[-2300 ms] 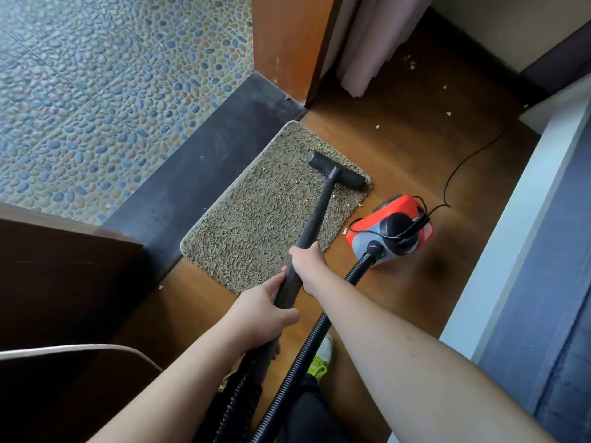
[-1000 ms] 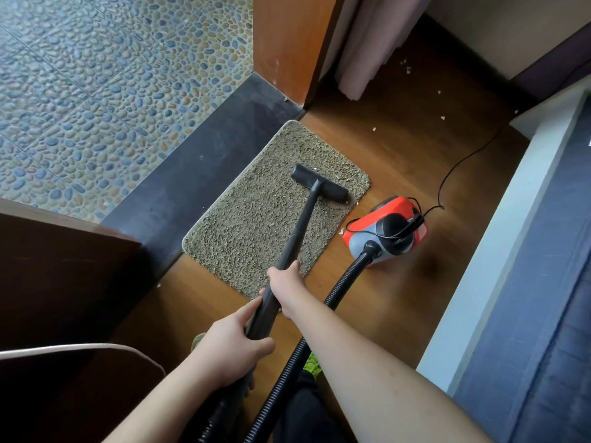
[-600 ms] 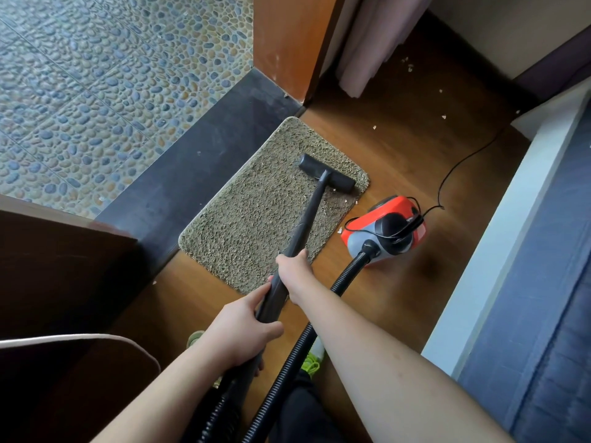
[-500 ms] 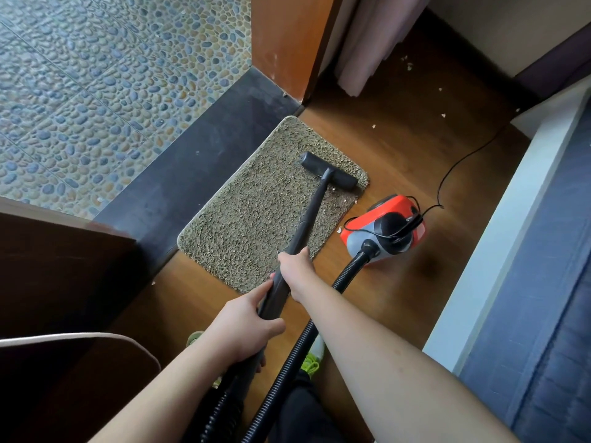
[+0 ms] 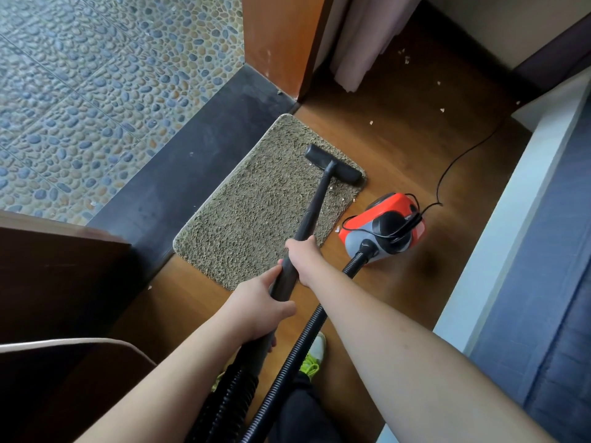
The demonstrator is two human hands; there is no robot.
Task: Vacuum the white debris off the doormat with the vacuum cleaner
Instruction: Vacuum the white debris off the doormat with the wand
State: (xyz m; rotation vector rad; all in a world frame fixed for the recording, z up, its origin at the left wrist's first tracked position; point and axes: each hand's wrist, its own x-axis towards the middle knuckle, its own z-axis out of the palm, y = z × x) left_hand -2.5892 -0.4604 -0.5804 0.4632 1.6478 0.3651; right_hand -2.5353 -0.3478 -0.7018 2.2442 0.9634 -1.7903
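A tan shaggy doormat (image 5: 249, 212) lies on the wooden floor beside a dark threshold. The vacuum's black floor head (image 5: 334, 165) rests on the mat's far right corner. Small white debris (image 5: 334, 188) lies just behind the head, with a few more bits at the mat's right edge. My left hand (image 5: 256, 310) grips the black wand (image 5: 311, 215) low down. My right hand (image 5: 302, 255) grips the wand higher up. The red and grey vacuum body (image 5: 383, 228) stands right of the mat, its ribbed hose (image 5: 300, 343) running back toward me.
White scraps (image 5: 406, 57) lie scattered on the wood floor beyond the mat near a curtain (image 5: 361, 39). A black power cord (image 5: 460, 158) trails to the right. A pebble-tiled floor (image 5: 96, 75) lies left, a white and blue bed edge (image 5: 524, 203) right, dark furniture (image 5: 57, 276) at near left.
The floor head was pulled back toward me over the mat, then pushed forward again to the far right corner. Both hands kept their grip on the wand.
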